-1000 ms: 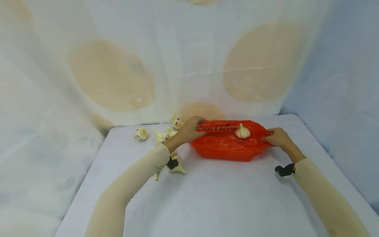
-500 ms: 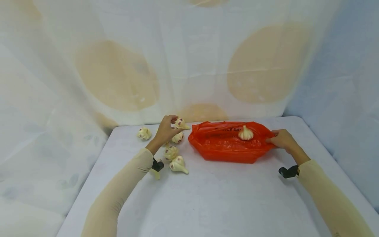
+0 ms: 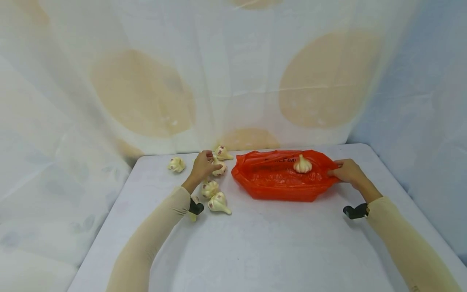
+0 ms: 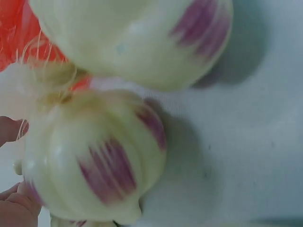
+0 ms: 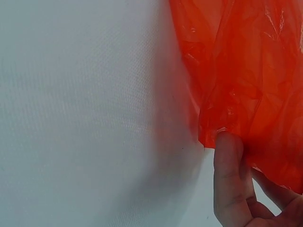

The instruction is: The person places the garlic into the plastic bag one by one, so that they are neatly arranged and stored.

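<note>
My left hand [image 3: 202,165] is over the garlic cluster, thumb and fingers spread apart beside a garlic bulb [image 3: 219,168]. In the left wrist view its fingertips [image 4: 19,208] show only at the left edge, partly behind a large garlic bulb [image 4: 104,156] with purple streaks. At the right, my right hand [image 3: 348,172] pinches the edge of a red plastic bag [image 3: 281,188] with printed lettering. One white garlic bulb [image 3: 303,164] is at the bag. The right wrist view has the thumb and fingers [image 5: 229,165] at the bag's corner.
Other garlic bulbs lie about the left hand: one at the far left [image 3: 176,164], one behind [image 3: 221,153], and a nearer one [image 3: 219,202] with its stem toward the right. A white-covered table [image 3: 255,247] carries everything, with a hanging cloth [image 3: 233,81] behind.
My left hand has left the bag's left end and moved left to the garlic, then slightly down. The right hand keeps its pinch on the bag.
</note>
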Demonstrator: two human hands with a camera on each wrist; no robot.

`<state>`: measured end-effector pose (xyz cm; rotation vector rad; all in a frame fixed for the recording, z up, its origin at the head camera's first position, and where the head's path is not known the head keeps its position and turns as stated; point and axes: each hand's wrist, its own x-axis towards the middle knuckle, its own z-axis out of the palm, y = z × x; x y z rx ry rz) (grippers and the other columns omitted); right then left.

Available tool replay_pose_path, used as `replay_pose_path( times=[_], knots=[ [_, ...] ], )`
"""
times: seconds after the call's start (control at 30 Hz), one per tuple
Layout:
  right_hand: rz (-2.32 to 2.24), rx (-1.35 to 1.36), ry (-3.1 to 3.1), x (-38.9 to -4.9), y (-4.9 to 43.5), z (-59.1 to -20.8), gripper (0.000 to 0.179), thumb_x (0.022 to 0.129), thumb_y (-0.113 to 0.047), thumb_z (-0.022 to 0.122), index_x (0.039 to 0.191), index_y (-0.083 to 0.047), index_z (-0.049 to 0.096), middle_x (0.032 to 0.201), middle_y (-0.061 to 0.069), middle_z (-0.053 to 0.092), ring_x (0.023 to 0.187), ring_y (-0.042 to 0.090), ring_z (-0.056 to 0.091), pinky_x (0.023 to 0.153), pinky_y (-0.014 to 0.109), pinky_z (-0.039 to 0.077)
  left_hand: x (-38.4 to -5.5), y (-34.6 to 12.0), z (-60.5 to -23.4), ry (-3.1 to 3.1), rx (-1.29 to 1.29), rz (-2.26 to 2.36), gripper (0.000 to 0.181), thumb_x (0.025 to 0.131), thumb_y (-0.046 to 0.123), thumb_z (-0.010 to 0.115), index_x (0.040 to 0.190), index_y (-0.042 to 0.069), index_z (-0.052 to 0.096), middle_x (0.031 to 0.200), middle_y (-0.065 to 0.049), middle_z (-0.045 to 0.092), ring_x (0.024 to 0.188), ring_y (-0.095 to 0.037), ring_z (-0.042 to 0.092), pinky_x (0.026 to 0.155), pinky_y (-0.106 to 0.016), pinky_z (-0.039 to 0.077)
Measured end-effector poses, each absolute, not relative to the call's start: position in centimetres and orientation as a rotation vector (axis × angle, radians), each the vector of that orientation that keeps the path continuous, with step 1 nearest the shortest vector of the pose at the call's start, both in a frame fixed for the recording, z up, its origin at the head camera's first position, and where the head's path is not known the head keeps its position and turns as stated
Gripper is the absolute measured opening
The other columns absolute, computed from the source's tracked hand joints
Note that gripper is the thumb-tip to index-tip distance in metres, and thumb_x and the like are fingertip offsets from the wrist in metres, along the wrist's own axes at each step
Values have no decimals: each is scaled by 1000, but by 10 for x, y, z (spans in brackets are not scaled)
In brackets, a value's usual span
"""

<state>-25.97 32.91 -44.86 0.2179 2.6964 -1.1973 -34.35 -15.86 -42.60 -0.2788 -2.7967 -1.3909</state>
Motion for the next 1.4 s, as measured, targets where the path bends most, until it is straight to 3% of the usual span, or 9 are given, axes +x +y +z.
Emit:
replay_pose_path(
  times=[0.2,0.33,0.7,0.97,1.4],
  knots=[
    [-1195,263,2671,-261,327,-446,65,92,-18,61,140,16,35,128,34,50,100,38,57,82,39,55,-347,-152,-431,-2849,-464,-1119,60,75,13,83,126,-6,61,126,-19,62,115,-30,56,98,-41,45],
    [-1200,267,2669,-261,326,-444,64,92,-18,60,141,16,35,128,34,50,100,38,58,82,40,55,-346,-150,-433,-2838,-582,-1015,58,70,12,84,124,-1,65,121,-17,64,114,-32,54,96,-44,43],
    [-1199,219,2707,-260,327,-444,61,91,-17,61,137,16,39,122,32,55,92,33,60,74,32,55,-342,-151,-433,-2834,-626,-1027,62,72,8,85,128,-1,60,121,-16,61,113,-33,54,94,-43,44],
    [-1189,247,2692,-260,327,-443,64,91,-18,61,139,16,36,126,33,52,97,36,58,78,36,56,-346,-153,-430,-2738,-642,-1136,60,72,0,82,127,-5,58,123,-19,60,113,-31,58,93,-38,50],
    [-1177,233,2692,-257,327,-444,64,91,-19,61,138,17,37,125,33,52,97,36,57,77,34,56,-345,-143,-394,-2552,-614,-1368,55,78,8,81,128,1,58,123,-13,58,114,-27,57,93,-39,51]
  ],
)
